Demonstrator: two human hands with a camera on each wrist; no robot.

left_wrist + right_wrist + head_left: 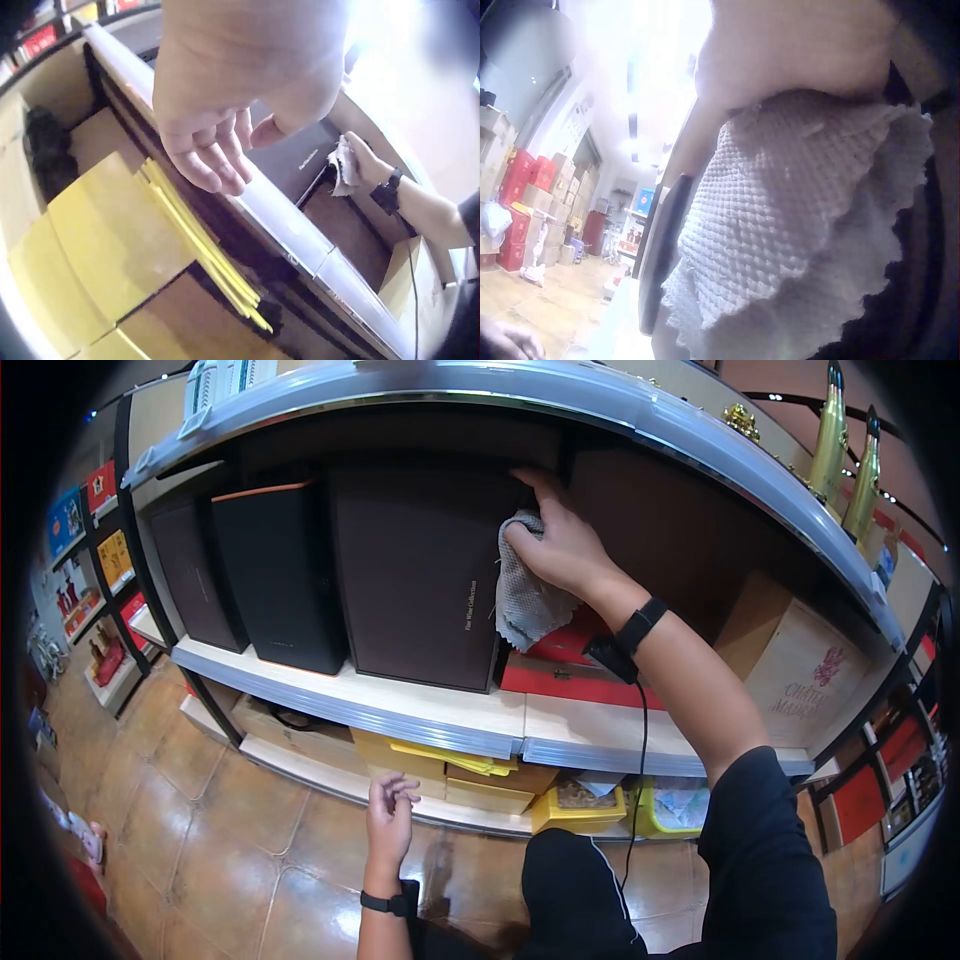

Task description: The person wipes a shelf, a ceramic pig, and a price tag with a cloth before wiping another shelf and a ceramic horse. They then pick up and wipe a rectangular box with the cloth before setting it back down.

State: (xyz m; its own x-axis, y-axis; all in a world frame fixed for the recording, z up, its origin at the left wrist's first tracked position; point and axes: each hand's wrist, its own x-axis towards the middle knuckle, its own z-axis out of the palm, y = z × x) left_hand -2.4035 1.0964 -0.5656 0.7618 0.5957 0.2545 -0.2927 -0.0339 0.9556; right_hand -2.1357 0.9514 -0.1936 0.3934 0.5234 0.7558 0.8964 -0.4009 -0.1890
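Observation:
My right hand point(565, 545) holds a grey waffle-textured cloth point(527, 595) against the right edge of a large dark box point(420, 580) lettered "Fine Wine Collection". One of its fingers reaches to the box's upper right corner; the cloth hangs down from under the thumb. In the right wrist view, the cloth point(772, 225) fills much of the frame and hides the fingers. My left hand point(390, 815) is held low in front of the shelf, fingers loosely curled with nothing in them. The left wrist view shows this hand point(232, 97) over the shelf's front edge.
Left of the box stand a black box point(280, 580) and another dark box point(195, 580). A red box point(570, 680) and a wooden crate point(800, 660) are to the right. The upper shelf's clear edge point(480, 390) overhangs. A cable point(643, 760) hangs from the right wrist.

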